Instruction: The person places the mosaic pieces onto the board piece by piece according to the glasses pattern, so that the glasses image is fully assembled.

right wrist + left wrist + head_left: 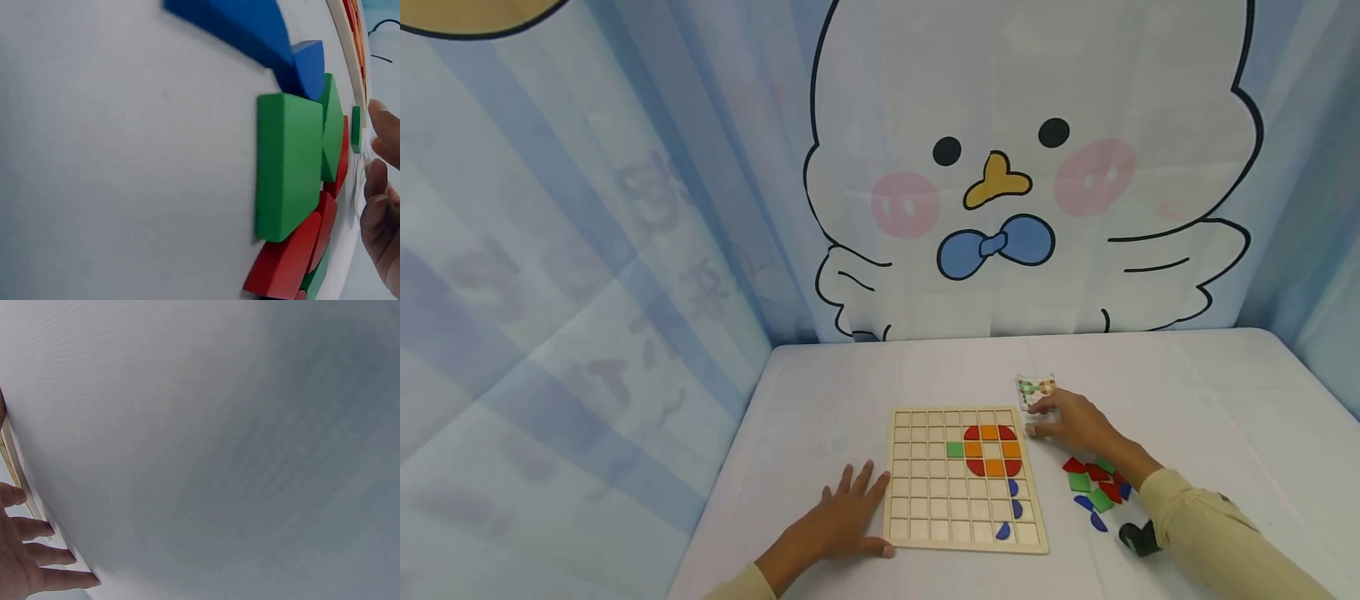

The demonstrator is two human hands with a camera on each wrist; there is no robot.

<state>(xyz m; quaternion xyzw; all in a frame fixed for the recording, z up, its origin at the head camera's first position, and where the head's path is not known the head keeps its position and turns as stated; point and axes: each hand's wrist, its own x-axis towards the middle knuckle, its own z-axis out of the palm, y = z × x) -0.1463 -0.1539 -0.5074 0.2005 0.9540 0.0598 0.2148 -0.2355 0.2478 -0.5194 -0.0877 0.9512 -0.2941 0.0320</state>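
Observation:
A square wooden grid board (915, 486) lies on the white table. At its upper right, red rounded pieces (1014, 468) and orange squares (989, 432) form a ring, with a green square (955, 450) to the left. Three blue half-round pieces (1013, 487) are lower on the right side. My left hand (844, 518) is spread at the board's left edge, index finger and thumb by the frame. My right hand (1077, 423) is over the near edge of a small patterned card (1035, 388), thumb and index finger apart. Nothing held shows. A green block (355, 129) lies near its fingertips.
Loose green squares (1079, 482), red pieces (1097, 472) and blue half-rounds (1098, 522) lie in a pile right of the board, below the right forearm. A black object (1140, 539) shows beside the right sleeve. Printed curtains stand behind and along the sides.

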